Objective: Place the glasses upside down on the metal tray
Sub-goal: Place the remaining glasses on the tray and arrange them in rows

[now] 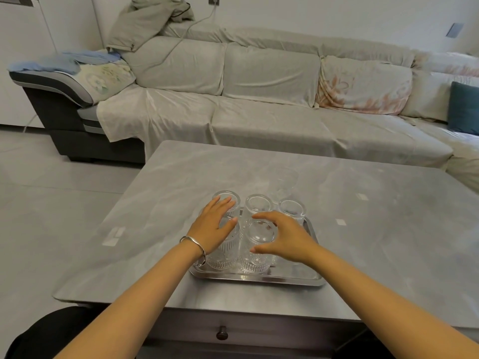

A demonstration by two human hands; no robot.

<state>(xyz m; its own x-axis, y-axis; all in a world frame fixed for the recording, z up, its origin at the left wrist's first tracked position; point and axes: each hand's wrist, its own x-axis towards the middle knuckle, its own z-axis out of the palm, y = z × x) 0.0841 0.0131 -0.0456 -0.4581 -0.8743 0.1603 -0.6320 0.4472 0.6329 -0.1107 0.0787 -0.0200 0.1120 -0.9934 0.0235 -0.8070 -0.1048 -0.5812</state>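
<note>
The metal tray [259,278] lies near the front edge of the grey table. Several clear ribbed glasses stand upside down on it: three in the back row [259,204] and two in the front row. My left hand [215,226] lies flat over the front left glass [225,252], fingers stretched toward the back left glass [228,196]. My right hand [285,239] curves around the front middle glass [260,233], thumb on its near side and fingers on its far side. One more glass [283,183] stands on the table just beyond the tray.
The grey table [363,216] has a drawer knob [222,332] at its front. The tray's front right part [298,270] holds no glass. A long covered sofa [259,112] runs behind the table, and tiled floor lies to the left.
</note>
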